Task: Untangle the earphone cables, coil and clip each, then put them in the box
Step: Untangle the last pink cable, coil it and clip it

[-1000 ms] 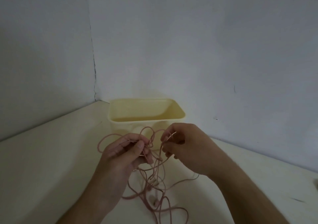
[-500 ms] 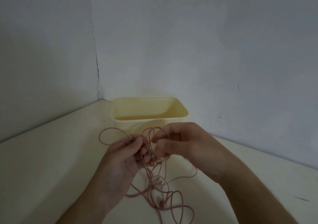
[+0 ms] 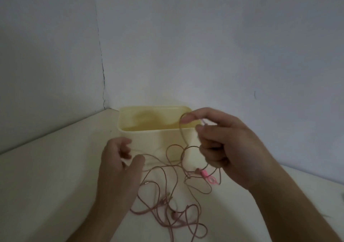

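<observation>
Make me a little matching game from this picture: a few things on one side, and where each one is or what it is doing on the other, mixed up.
Things:
1. box
2. right hand
3. left hand
4. pink clip

Places or states:
A. raised in front of the box, pinching a strand of the earphone cables
B. among the cable loops, below the right hand
C. pale yellow, open at the top, standing by the wall corner
D. low on the table, holding a strand near its thumb

Pairs: 1-C, 2-A, 3-D, 4-B
</observation>
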